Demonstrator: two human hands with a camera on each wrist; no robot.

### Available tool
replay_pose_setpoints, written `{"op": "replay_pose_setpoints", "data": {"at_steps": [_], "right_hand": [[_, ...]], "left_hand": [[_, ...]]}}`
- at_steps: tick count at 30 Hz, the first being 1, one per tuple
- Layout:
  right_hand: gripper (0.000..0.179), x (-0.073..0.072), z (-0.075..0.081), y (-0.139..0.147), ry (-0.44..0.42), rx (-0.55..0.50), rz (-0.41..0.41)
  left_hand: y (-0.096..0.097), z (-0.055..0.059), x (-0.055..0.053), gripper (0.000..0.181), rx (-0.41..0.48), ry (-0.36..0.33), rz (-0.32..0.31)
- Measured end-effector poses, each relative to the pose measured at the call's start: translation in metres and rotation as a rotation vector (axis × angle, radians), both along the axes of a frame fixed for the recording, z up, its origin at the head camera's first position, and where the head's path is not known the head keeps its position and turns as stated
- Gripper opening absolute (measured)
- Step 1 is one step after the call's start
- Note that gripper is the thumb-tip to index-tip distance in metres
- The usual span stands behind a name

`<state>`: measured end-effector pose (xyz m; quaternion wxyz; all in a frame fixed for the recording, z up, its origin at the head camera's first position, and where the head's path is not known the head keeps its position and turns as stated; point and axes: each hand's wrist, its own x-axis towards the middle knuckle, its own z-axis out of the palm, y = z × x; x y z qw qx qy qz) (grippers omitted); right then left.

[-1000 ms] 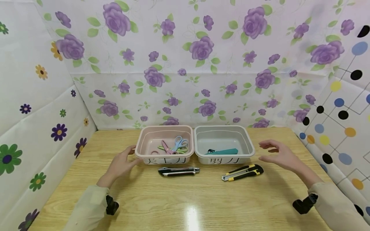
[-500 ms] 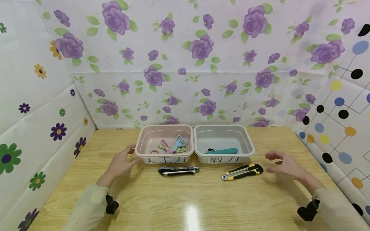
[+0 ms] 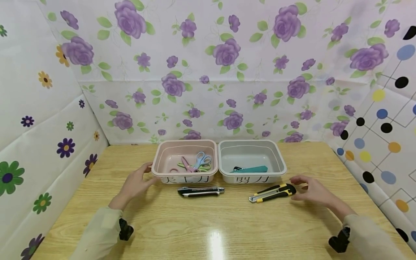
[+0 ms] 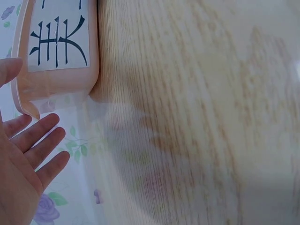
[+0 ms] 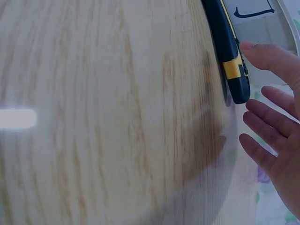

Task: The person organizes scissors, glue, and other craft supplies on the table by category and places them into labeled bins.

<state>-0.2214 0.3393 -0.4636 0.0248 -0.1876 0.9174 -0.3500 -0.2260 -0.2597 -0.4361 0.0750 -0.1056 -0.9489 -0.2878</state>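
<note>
My left hand [image 3: 134, 185] is at the left end of the pink plastic basket [image 3: 157, 157]; in the left wrist view its thumb [image 4: 10, 70] lies by the rim and the other fingers spread loosely below the corner. Close to the butt end of a black-and-yellow box cutter [image 3: 274, 193] is my right hand [image 3: 310, 192], fingers relaxed and apart. From the right wrist view, the thumb [image 5: 265, 55] overlaps the cutter's handle [image 5: 233, 70]. A second box cutter, black and silver [image 3: 200, 191], lies before the pink basket. Scissors in blue [image 3: 202, 159], pink and green lie in that basket.
Beside the pink basket stands a grey basket [image 3: 279, 159] holding a teal tool [image 3: 255, 169] and a small dark piece. Both carry front labels with characters. They stand on a wooden table [image 3: 182, 231] before a flowered cloth backdrop [image 3: 208, 101].
My right hand first drew back slightly to the right, then moved left and down to the butt end of the black-and-yellow box cutter. My left hand has stayed by the pink basket.
</note>
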Motion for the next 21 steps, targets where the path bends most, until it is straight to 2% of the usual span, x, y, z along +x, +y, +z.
{"op": "replay_pose_setpoints", "data": {"at_steps": [10, 21], "right_hand": [[0.065, -0.006, -0.006, -0.007, -0.015, -0.036, 0.044], [0.057, -0.009, -0.007, -0.013, -0.022, -0.051, 0.084]], "left_hand": [[0.000, 0.000, 0.000, 0.070, -0.001, 0.006, 0.003], [0.000, -0.001, 0.000, 0.070, 0.005, 0.012, -0.003]]}}
